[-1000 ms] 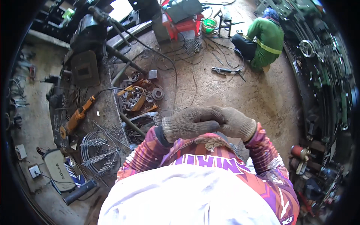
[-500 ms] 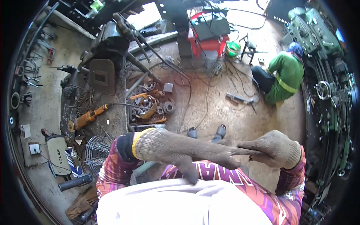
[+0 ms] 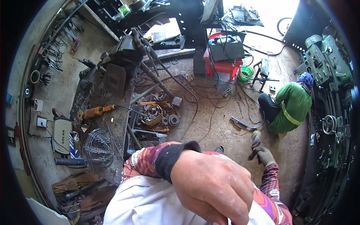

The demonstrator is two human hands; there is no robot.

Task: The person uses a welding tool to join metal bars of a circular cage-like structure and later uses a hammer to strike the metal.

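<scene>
My left hand (image 3: pixel 213 183) is bare and very close, its fingers curled down at the lower edge. Whatever its fingertips pinch is hidden; white cloth (image 3: pixel 142 198) hangs over my chest right behind it. A black cuff (image 3: pixel 168 161) shows round the left wrist. Out to the right, my right hand (image 3: pixel 264 155) wears a grey knitted work glove and is closed on a second grey glove (image 3: pixel 256 138), which sticks up limply with its yellow-edged cuff away from me.
A co-worker in green (image 3: pixel 292 107) crouches at the right beside a green lathe (image 3: pixel 330 67). Cables and a welding torch (image 3: pixel 242 123) lie on the floor. To the left stands a bench with an orange angle grinder (image 3: pixel 98 111) and a wire coil (image 3: pixel 99 144). A red stool (image 3: pixel 221 67) carries a machine.
The glove has come off my left hand and is now in my right. My left hand has come up close to the camera, while the right has moved outward. The view has shifted.
</scene>
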